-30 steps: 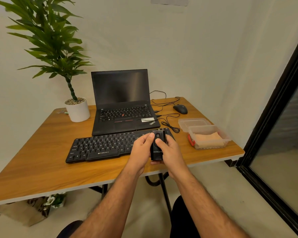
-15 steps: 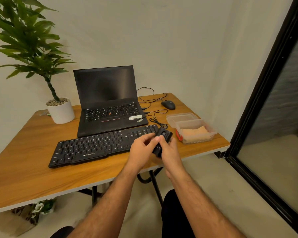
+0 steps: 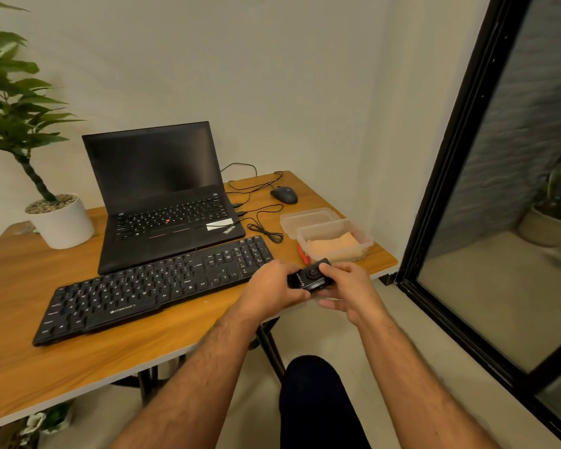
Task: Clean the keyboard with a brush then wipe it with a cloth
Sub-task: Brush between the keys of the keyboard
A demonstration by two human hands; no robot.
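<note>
A black external keyboard [image 3: 156,286] lies on the wooden table [image 3: 46,367] in front of a laptop. Both hands hold a small black brush case [image 3: 310,279] just off the keyboard's right end, near the table's front edge. My left hand [image 3: 272,286] grips its left end. My right hand [image 3: 347,286] grips its right end, thumb on top. A folded beige cloth [image 3: 334,246] lies in a clear plastic container [image 3: 366,239] at the right of the table. No bristles show.
An open black laptop [image 3: 162,196] stands behind the keyboard. A white potted plant [image 3: 60,220] is at the back left, a black mouse [image 3: 284,194] and cables at the back right. A clear lid [image 3: 305,218] lies behind the container. A dark glass door frame [image 3: 450,173] stands right.
Both hands have carried the black case rightward and turned it from upright to lying sideways. The view has swung to the right.
</note>
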